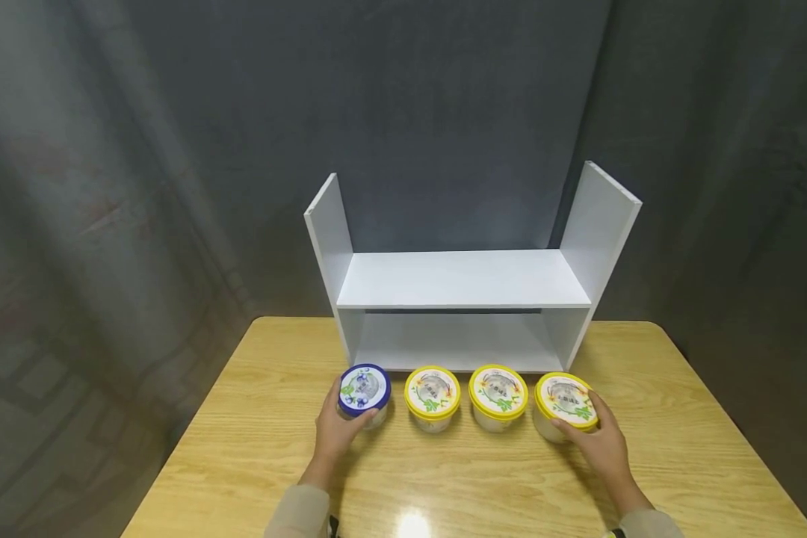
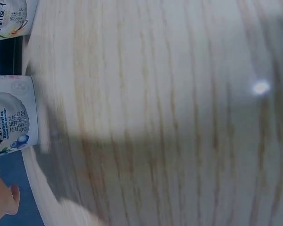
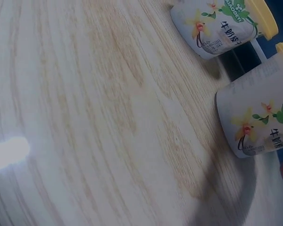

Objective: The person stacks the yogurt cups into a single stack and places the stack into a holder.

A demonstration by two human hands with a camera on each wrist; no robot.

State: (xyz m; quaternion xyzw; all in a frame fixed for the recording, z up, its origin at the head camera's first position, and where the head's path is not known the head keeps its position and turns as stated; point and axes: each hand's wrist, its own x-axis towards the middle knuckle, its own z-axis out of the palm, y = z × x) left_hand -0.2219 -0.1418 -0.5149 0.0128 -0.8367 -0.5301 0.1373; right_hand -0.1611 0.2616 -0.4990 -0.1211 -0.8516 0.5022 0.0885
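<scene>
Several yogurt cups stand in a row on the wooden table. At the left end is a blue-lidded yogurt cup [image 1: 365,388] with blueberries pictured on it; my left hand [image 1: 336,427] holds it, thumb at the near side and fingers at the left. My right hand [image 1: 601,441] grips the rightmost yellow-lidded yogurt cup [image 1: 566,403], thumb in front and fingers along its right side. Between them are two more yellow-lidded cups, a left one [image 1: 433,396] and a right one [image 1: 498,394], untouched. The right wrist view shows the gripped cup [image 3: 254,110] with vanilla flowers on its side.
Right behind the cups stands a white two-level shelf [image 1: 464,278] with tall side panels. The wooden table [image 1: 457,478] extends in front and to both sides. Dark grey curtains [image 1: 444,112] hang behind and at the sides.
</scene>
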